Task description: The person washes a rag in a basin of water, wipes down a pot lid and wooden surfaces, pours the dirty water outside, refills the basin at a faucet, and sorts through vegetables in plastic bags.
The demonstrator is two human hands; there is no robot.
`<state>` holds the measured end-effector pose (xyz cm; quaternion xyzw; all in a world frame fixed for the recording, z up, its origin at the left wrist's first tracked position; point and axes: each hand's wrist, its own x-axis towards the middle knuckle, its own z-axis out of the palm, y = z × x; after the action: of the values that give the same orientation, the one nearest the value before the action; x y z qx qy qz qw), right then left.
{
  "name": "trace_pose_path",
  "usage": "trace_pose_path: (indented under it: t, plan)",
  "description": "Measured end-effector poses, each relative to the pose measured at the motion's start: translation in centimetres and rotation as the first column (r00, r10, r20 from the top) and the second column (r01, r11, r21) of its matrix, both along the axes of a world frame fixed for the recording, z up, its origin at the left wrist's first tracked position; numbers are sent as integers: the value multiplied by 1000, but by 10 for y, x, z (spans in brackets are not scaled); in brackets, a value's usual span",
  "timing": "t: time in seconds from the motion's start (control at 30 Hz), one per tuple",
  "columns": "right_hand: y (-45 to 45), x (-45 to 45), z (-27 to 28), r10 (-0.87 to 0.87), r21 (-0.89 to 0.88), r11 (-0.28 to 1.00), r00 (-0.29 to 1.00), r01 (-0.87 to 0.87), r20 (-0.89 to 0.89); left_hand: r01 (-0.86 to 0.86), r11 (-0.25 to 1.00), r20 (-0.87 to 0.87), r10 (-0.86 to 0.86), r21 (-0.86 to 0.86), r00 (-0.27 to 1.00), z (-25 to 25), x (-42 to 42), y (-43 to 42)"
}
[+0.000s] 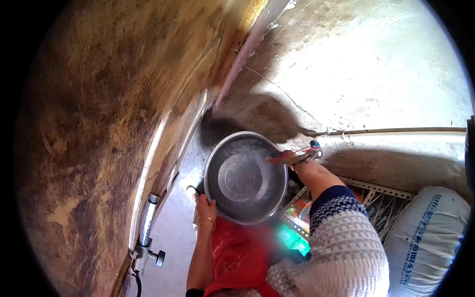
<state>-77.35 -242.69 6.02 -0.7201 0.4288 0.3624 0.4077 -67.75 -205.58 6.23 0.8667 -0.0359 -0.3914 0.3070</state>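
Note:
A wide, round metal basin (242, 179) is in the middle of the view, with pale, whitish marks over its inner floor. My left hand (205, 208), a thin bangle at its wrist, is closed at the basin's lower left rim. Just beyond those fingers is a small pale thing (192, 191) with a dark curved edge; I cannot make out its kind. My right hand (286, 159) grips the right rim, fingers reaching over the inner side. Several bangles (312, 153) circle that wrist, below a patterned knit sleeve (346, 227).
A large brown, scuffed surface (99, 123) fills the left side, a metal rod with a knob (147, 232) at its edge. At right are a perforated metal rack (381, 190), a stuffed white printed sack (428, 237) and a bright green thing (292, 238). A pale wall (376, 74) stands behind.

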Motion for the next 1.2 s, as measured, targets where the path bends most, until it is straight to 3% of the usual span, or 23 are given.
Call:
trace_pose_path:
  t: [0.1, 0.13, 0.17, 0.2, 0.23, 0.27, 0.3, 0.37, 0.5, 0.57, 0.6, 0.67, 0.73, 0.83, 0.9, 0.93, 0.97, 1.0, 1.07, 1.17, 1.2]
  plan:
    - [10, -12, -11, 73, -185, 979, 996, -80, -44, -51, 998, 109, 55, -43, 993, -5, 4, 4]
    - [16, -30, -47, 295, -384, 870, 951, -309, -96, -65, 997, 74, 67, -33, 995, -3, 4, 6]
    - [21, -50, -83, 453, -564, 664, 864, -491, -218, -79, 997, 39, 80, -23, 996, -2, 3, 9]
    - [15, -60, -84, -95, -207, 969, 979, 133, 182, -86, 996, 45, 87, -16, 995, -4, 2, 12]
    - [22, -56, -70, -710, 351, 700, 660, 622, 246, -127, 989, -26, 125, -79, 992, -9, 6, 16]
    - [39, -52, -58, -806, 376, 590, 490, 715, 333, -170, 976, -99, 158, -137, 983, -12, 8, 21]
    - [44, -55, -64, -809, 387, 585, 485, 713, 330, -167, 977, -89, 156, -131, 984, -11, 9, 25]
    - [56, -61, -77, -839, 324, 535, 449, 780, 306, -68, 997, -116, 72, 39, 991, -7, 11, 34]
    - [97, -77, -100, -910, 276, 369, 286, 887, 300, -51, 998, -30, 49, -45, 998, -60, 9, 89]
    - [115, -81, -110, -860, 335, 458, 314, 823, 403, -127, 990, -88, 121, -63, 989, -61, 6, 109]
    - [128, -80, -105, -870, 350, 432, 282, 831, 404, -206, 975, -157, 192, -79, 969, -59, 6, 120]
    - [151, -77, -82, -828, 219, 499, 387, 838, 404, -173, 974, -140, 152, -147, 978, -60, -8, 156]
    - [186, -85, -72, -811, 196, 502, 379, 843, 445, -115, 964, -101, 93, -239, 991, -42, -16, 187]
    - [249, -97, -46, -787, 161, 537, 423, 828, 449, 28, 986, -15, -31, -166, 999, 6, -38, 250]
    - [296, -113, -33, -702, 118, 609, 463, 784, 541, -157, 957, -182, 114, -245, 977, 14, -60, 307]
    - [303, -125, -45, -305, -134, 874, 742, 467, 597, -165, 950, -176, 121, -265, 977, 20, -60, 334]
    - [312, -136, -72, -596, 88, 752, 617, 653, 514, -287, 914, -326, 188, -288, 926, 28, -62, 360]
    - [340, -135, -62, -503, -13, 815, 718, 579, 482, -420, 861, -472, 255, -286, 844, 32, -68, 391]
    - [419, -117, 12, -348, -193, 885, 876, 425, 334, -447, 844, -482, 271, -298, 833, 17, -80, 460]
    - [540, -71, 117, -430, -162, 871, 880, 463, 203, -491, 820, -478, 319, -293, 819, 35, -81, 546]
    - [560, -69, 103, -512, -87, 836, 827, 542, 233, -464, 839, -452, 310, -284, 836, 38, -83, 576]
